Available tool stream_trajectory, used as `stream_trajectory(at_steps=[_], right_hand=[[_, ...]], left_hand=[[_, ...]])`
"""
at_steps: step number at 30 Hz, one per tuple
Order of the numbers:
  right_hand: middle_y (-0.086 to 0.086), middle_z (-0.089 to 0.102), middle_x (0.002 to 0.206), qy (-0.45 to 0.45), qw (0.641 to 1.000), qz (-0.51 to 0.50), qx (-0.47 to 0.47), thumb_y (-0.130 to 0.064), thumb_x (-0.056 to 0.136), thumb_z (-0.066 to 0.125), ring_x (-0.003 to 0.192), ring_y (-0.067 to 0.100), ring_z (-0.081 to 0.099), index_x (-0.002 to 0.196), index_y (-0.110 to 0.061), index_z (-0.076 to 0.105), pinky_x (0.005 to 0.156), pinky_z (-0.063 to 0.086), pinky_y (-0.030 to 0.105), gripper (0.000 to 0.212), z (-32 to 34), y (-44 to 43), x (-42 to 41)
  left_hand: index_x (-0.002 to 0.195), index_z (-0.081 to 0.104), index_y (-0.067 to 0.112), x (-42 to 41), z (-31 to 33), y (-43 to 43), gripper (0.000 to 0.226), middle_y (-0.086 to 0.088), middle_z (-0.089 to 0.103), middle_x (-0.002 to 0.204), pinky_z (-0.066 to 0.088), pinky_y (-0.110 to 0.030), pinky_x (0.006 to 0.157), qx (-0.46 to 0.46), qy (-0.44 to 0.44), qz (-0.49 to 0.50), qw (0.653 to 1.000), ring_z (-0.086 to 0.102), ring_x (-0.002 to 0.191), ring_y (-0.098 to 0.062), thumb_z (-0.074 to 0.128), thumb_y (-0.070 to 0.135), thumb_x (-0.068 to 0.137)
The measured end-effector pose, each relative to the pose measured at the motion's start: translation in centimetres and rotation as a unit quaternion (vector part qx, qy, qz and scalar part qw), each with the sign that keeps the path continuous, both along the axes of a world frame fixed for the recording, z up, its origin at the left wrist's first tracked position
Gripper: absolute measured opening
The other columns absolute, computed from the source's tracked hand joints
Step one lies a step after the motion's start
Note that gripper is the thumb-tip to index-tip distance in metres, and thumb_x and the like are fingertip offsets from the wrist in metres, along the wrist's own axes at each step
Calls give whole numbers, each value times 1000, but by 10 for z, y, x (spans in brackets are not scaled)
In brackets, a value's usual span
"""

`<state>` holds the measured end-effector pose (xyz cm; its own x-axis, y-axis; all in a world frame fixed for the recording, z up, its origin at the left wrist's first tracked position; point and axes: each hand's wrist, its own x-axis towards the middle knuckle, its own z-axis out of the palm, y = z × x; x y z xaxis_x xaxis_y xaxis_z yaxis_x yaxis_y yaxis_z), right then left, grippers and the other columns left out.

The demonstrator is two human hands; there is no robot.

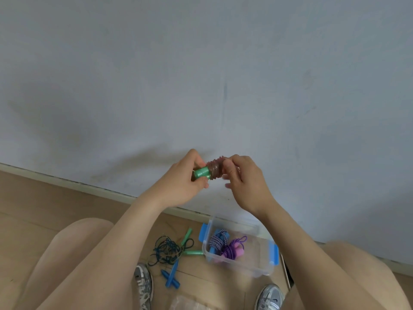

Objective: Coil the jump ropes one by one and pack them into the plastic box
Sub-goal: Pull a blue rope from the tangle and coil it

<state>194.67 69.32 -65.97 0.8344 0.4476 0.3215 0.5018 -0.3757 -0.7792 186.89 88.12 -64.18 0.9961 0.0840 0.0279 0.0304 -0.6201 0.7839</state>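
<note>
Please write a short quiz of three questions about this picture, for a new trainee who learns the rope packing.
1. True or false: the plastic box already holds coiled ropes.
2. What is wound around the green handles held in the left hand?
   A. a brownish rope
   B. a purple rope
   C. nothing
3. Where does the dark teal rope lie?

Key: 1. True: a purple rope and a striped one are inside. 2. A: the brownish rope, with the right hand at its end. 3. Loose on the floor, left of the box.
</note>
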Motion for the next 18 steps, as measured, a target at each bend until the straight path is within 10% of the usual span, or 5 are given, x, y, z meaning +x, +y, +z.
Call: stream_trajectory(at_steps=[4,10,18], right_hand=[[-4,68,88,-44,998,30,-35,-24,111,50,83,15,71,88,-19,69,76,58,38,31,1,0,-5],[-2,70,90,-75,988,98,-93,-26,110,54,78,12,69,96,-16,73,77,55,37,26,3,-1,-8],[-12,72,95,-120,991,-11,-54,-55,94,67,87,6,67,94,-31,81,74,57,33,28,6,3,-15]], left_hand=[[91,37,39,-2,4,-3,46,-1,65,106,57,-49,80,-2,9,31,999,71,90,-27,76,43,67],[130,39,36,-1,-2,-10,69,-3,68,102,63,-41,71,-21,58,-34,997,72,79,-20,68,4,77],[121,56,36,8,-8,-12,28,13,69,104,54,-31,78,37,-3,-29,999,67,92,-6,67,44,97]])
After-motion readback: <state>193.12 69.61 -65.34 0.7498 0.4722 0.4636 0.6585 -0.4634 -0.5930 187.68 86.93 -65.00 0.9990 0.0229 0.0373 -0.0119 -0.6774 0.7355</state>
